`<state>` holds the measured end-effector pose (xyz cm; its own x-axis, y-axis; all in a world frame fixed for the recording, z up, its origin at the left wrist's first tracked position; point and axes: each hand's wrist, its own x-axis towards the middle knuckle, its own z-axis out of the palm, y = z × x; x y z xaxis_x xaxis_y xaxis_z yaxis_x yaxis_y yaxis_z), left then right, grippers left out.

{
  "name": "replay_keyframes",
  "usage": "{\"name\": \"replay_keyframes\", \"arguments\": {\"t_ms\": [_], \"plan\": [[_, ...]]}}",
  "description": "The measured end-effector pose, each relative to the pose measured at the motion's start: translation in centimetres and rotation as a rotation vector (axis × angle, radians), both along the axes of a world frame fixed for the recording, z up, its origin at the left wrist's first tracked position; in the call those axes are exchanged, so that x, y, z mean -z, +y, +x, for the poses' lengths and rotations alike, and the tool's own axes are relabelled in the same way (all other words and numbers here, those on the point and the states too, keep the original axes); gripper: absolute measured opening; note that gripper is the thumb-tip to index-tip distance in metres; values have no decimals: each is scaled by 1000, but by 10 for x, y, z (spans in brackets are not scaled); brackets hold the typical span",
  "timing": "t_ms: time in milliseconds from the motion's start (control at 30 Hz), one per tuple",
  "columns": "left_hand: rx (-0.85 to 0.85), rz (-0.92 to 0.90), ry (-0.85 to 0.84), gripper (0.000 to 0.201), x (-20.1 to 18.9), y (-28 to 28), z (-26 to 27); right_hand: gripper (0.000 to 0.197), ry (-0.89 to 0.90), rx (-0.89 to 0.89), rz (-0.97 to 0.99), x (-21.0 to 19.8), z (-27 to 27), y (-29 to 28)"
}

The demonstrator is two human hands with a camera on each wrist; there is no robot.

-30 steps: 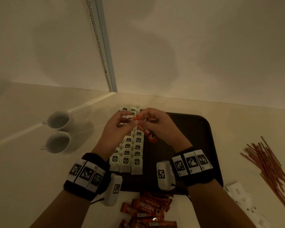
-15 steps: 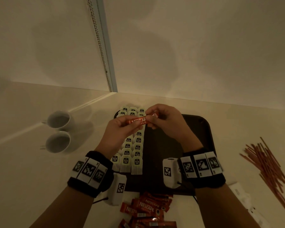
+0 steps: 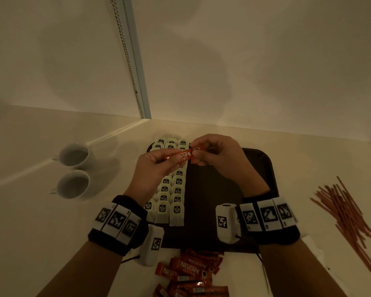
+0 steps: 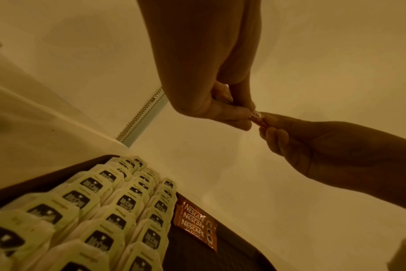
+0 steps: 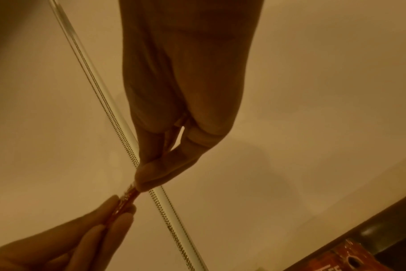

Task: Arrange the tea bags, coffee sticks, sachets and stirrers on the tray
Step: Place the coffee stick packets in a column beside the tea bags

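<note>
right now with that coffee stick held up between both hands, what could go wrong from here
1. The left hand and right hand pinch the coffee stick only at its ends, above the tea bags; a slip could drop it onto the neat rows and knock them askew.
2. Three coffee sticks on the tray lie right beside the tea bags, so setting this one down carelessly may nudge them.
3. The wrist devices hang low over the tray and might brush the near tea bags.

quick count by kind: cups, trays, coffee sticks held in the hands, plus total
cups: 2
tray: 1
coffee stick, pinched between left hand and right hand: 1
total: 4
</note>
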<state>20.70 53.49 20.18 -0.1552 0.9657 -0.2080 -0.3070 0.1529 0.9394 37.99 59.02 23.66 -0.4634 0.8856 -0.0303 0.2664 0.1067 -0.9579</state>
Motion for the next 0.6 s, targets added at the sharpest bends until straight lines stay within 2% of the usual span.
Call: {"name": "replay_keyframes", "arguments": {"t_ms": [167,267,367,467,600], "plan": [[39,-65,49,24,1,2,-3,12,-58,17,33,10,13,8],[89,-62,233,28,2,-5,-21,9,-92,149,-29,33,34,19],[124,-59,378,19,1,-22,-42,7,-182,296,-92,67,58,27],[85,-128,391,16,4,-44,-61,10,-350,301,-151,105,68,29],[25,-246,377,20,18,-77,-81,12,-405,295,-195,131,57,27]]}}
